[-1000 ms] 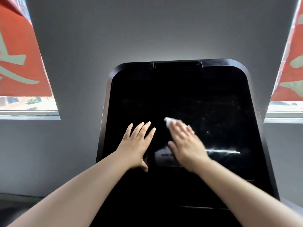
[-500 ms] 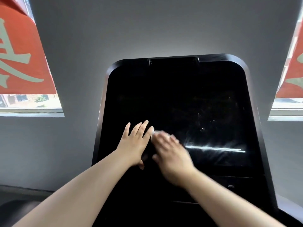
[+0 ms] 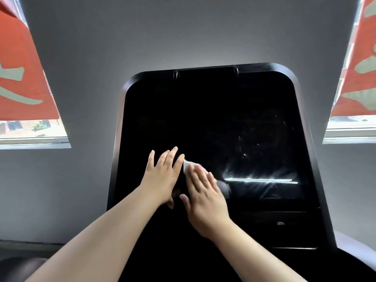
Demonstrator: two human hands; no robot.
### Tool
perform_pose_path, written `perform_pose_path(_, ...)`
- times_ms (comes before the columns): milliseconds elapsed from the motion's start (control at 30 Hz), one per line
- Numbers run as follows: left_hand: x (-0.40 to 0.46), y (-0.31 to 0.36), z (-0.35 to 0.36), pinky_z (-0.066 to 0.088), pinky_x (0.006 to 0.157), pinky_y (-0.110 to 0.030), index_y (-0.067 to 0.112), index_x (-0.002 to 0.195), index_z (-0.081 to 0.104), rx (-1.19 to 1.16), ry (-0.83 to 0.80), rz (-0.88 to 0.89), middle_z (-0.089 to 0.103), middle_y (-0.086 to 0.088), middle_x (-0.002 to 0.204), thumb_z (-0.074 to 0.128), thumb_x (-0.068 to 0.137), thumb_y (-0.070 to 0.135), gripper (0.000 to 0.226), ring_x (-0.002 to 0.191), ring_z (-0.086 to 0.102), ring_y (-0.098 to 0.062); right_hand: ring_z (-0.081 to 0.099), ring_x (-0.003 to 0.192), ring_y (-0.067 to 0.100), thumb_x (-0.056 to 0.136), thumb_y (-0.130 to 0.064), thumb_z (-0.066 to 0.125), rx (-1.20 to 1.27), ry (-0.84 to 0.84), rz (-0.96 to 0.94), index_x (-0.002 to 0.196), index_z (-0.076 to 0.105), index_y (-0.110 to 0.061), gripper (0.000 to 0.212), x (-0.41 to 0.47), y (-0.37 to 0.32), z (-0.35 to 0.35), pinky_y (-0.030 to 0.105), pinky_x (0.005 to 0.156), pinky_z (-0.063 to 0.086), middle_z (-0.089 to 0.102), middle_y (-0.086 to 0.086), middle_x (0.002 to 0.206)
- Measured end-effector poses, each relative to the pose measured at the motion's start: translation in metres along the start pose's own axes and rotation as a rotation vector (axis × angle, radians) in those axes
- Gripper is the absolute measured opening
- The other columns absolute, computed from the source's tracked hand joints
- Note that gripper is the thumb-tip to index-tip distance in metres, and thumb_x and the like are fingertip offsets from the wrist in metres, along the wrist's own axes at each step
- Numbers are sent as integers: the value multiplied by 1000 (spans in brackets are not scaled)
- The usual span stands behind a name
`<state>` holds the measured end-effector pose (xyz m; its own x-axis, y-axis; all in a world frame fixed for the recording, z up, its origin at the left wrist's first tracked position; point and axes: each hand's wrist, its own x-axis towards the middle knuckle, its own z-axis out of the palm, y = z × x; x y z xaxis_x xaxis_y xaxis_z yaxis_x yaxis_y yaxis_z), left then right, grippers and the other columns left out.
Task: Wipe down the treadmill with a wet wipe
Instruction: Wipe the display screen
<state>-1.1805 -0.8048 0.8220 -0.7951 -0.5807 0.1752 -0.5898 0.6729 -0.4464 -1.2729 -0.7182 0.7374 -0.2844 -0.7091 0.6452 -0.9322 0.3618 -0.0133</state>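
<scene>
Windows flank the scene, and the left window [image 3: 30, 127] shows an orange banner [image 3: 22, 82] hanging in it. Next comes the grey wall [image 3: 183, 33], and in front of it stands the treadmill [image 3: 213, 119], its tall black console screen filling the middle of the view.

On the lower left part of that screen rests the left hand [image 3: 162, 178], fingers straight and slightly spread, palm flat against the glass. It holds nothing and seems to serve as a brace. Just beside it, almost touching its fingertips, is the right hand [image 3: 205, 192], also with straight fingers, pressing the wet wipe [image 3: 188, 164] flat to the screen. Only a small white edge of the wipe shows past the fingertips.

Further right, a bright streak [image 3: 260, 181] and scattered specks catch the light on the glass, so that area likely needs more passes. The right window [image 3: 350, 129] closes the view with a second orange banner [image 3: 360, 68].

To wipe well, I would keep the fingers flat so that the whole wipe stays in contact, move in overlapping strokes across the screen, and lift the bracing hand aside so that the patch under it gets cleaned too. Light, even pressure should avoid leaving fresh streaks.
</scene>
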Motion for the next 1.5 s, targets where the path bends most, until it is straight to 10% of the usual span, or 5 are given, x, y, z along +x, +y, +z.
perform_pose_path(367,-2,6,-5,-6,111,-58,7,146,-18,10,-42,14,-22,-19,153,81,64,47,134,144,-12,-31,-25,138,6,86,-54,-7,38,5,434,141,-14,-19,66,-10,56,-30,19,108,-25,-18,-5,154)
perform_pose_path(600,-3,3,-3,-5,110,-59,5,146,-17,19,-5,44,-20,-21,153,79,65,49,132,144,-9,-33,23,141,14,101,-44,11,-31,-210,8,142,38,-9,60,-72,10,-10,32,109,21,40,5,148)
perform_pose_path(933,3,-1,-2,-9,108,-61,8,146,-18,10,-10,63,-21,-20,152,80,62,53,137,144,-10,-33,-23,135,1,100,-44,13,-2,-110,278,150,-6,-18,59,71,82,-54,22,111,-17,-11,-7,157)
perform_pose_path(1267,7,-4,-1,-9,107,-63,8,146,-16,1,1,90,-19,-21,151,80,59,55,137,142,-8,-35,34,136,10,86,-49,37,-218,-361,-429,145,35,-21,65,-51,61,-41,31,108,24,44,-7,145)
perform_pose_path(1500,7,-7,-3,-12,107,-63,11,146,-18,34,-3,102,-21,-19,151,76,61,61,137,143,-10,-34,-11,145,10,102,-36,26,-157,-177,36,152,0,-17,59,118,90,-71,29,117,-8,-3,-4,159)
